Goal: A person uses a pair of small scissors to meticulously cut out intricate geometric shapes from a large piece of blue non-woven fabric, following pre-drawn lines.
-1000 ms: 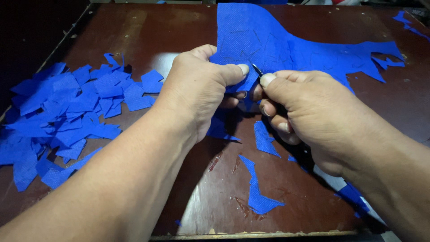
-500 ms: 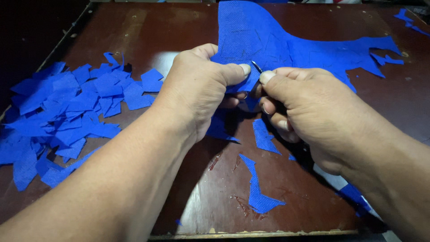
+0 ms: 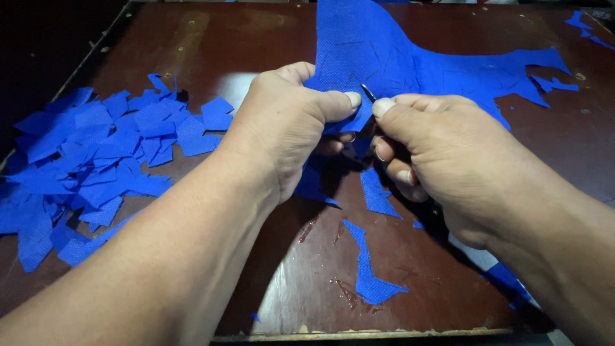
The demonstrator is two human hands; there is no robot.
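A large sheet of blue fabric (image 3: 410,57) with a ragged right edge lies across the far part of a dark brown table (image 3: 211,45). My left hand (image 3: 288,122) pinches the sheet's near edge between thumb and fingers and lifts it. My right hand (image 3: 442,160) is closed on small dark scissors (image 3: 368,93); only the blade tip shows above my thumb, at the fabric edge right beside my left thumb. The rest of the scissors is hidden inside my fist.
A pile of several cut blue fabric pieces (image 3: 96,160) covers the table's left side. Loose blue scraps (image 3: 368,269) lie below my hands near the front edge. More blue bits (image 3: 586,25) sit at the far right corner.
Almost nothing has moved. Both hands hold the same spots on the fabric edge, with the scissors' tip staying at the cut.
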